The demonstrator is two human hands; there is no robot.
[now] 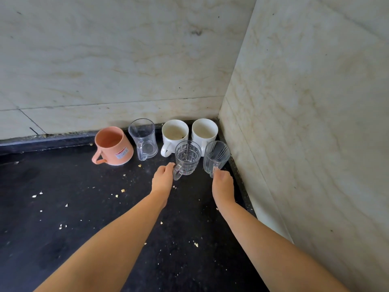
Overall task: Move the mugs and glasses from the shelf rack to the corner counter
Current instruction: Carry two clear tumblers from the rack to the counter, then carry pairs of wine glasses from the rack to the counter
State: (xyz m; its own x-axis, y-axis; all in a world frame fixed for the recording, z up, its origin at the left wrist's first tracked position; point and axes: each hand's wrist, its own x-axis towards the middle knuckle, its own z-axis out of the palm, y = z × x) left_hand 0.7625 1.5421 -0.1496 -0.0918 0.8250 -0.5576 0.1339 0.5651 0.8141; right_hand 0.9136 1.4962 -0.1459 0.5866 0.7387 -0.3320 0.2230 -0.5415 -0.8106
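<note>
Both hands pinch handles: left hand point(162, 175) on cut-glass mug point(187, 158), right hand point(222, 184) on ribbed glass mug point(216, 158); careless release clinks them against the white mugs point(175, 133).

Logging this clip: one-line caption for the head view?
Left hand and right hand hold two glass mugs by their handles on the black corner counter, before four others.

Two pale, veined marble walls point(126, 60) meet in a corner above a black speckled worktop point(63, 207) scattered with small pale crumbs point(122, 190).
</note>
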